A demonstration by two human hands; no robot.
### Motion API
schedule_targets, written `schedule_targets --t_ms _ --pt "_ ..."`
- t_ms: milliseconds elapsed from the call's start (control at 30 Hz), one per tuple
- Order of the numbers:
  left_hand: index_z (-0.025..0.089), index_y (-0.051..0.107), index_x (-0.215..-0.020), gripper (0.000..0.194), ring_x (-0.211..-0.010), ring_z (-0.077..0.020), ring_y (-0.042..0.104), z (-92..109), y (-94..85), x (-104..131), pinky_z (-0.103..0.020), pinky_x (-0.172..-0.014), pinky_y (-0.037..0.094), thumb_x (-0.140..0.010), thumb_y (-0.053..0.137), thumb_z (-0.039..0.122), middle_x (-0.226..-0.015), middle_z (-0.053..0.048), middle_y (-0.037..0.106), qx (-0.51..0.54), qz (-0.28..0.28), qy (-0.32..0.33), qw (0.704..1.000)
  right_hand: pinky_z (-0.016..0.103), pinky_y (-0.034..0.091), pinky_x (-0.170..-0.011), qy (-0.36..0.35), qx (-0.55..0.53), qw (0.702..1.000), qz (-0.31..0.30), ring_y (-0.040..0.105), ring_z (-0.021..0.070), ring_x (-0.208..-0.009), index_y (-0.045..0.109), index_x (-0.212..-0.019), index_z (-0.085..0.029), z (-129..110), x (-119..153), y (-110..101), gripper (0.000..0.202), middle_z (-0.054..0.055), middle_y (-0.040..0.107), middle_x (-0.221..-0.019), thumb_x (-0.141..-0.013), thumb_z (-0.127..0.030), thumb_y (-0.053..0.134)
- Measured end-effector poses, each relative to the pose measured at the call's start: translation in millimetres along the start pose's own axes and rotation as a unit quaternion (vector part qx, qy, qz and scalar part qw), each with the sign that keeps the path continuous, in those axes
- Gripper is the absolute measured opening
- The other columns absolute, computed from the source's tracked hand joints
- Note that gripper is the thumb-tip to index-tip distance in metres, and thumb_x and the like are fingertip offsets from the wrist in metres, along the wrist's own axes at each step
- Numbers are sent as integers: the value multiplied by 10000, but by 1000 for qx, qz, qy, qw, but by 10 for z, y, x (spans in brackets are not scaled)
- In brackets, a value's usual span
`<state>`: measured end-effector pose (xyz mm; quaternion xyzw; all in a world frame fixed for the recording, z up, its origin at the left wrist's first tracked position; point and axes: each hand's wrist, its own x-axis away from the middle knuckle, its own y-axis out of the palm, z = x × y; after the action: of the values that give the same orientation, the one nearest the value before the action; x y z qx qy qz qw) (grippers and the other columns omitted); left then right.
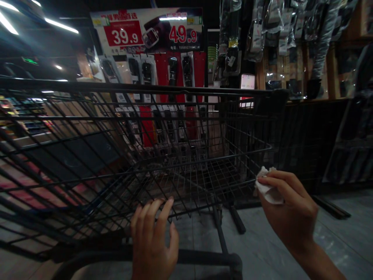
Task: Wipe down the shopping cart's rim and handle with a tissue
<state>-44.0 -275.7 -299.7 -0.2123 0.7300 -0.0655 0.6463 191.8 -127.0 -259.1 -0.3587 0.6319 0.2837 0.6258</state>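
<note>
A black wire shopping cart (180,90) stands side-on before me and spans much of the view. My right hand (291,206) pinches a crumpled white tissue (270,191) beside the cart's right end. Whether the tissue touches the wires I cannot tell. Lower and to the left, my left hand (154,237) has its fingers stretched out, the tips at the bottom wires of the basket. It holds nothing, and its palm is over the cart's lower frame tube (201,256). Through the mesh, the basket shows no goods inside.
Behind the cart, packaged belts (146,72) hang on a red display under a price sign (148,33). More plastic-wrapped goods (258,35) hang at upper right. A lit phone (247,83) stands upright on a ledge. Grey tiles (346,229) cover the floor.
</note>
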Motion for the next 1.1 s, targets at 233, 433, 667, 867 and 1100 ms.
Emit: schedule_targets --t_ms 233,433,667,867,1100 --pt "90 549 -1170 351 -1126 -274 475 31 6 4 -473 -1105 277 -818 542 80 -1130 -137 537 9 -2 -14 1000 285 568 -765 -31 -68 997 -25 642 161 -856 662 -875 -133 -289 92 107 85 82 646 -918 -836 -71 618" --pt "101 546 -1191 366 -1153 -251 461 25 -4 18 -440 -1141 228 -825 538 105 -1146 -123 527 22 -12 -18 1000 294 597 -735 -98 -162 981 -48 663 181 -878 662 -931 -124 -819 191 328 219 108 680 -936 -946 -118 444" --pt "104 541 -1197 348 -1155 -243 460 10 25 55 -429 -1141 224 -857 472 119 -1148 -124 524 35 7 -17 999 270 580 -760 -141 -192 970 -49 671 171 -810 688 -870 -95 -1185 157 519 331 87 727 -873 -972 -114 374" --pt "124 554 -1190 345 -1142 -222 475 -17 40 56 -406 -1139 235 -857 466 113 -1129 -108 544 46 15 -15 999 267 572 -748 -162 -191 967 -55 652 165 -817 683 -883 -80 -1200 147 555 347 96 715 -878 -971 -99 349" --pt "189 542 -1219 391 -1142 -204 498 -16 17 69 -416 -1119 284 -842 509 93 -1123 -75 565 47 -7 -36 998 324 577 -769 -178 -126 974 -67 624 205 -955 656 -963 -88 -728 128 346 214 139 662 -995 -925 -88 445"
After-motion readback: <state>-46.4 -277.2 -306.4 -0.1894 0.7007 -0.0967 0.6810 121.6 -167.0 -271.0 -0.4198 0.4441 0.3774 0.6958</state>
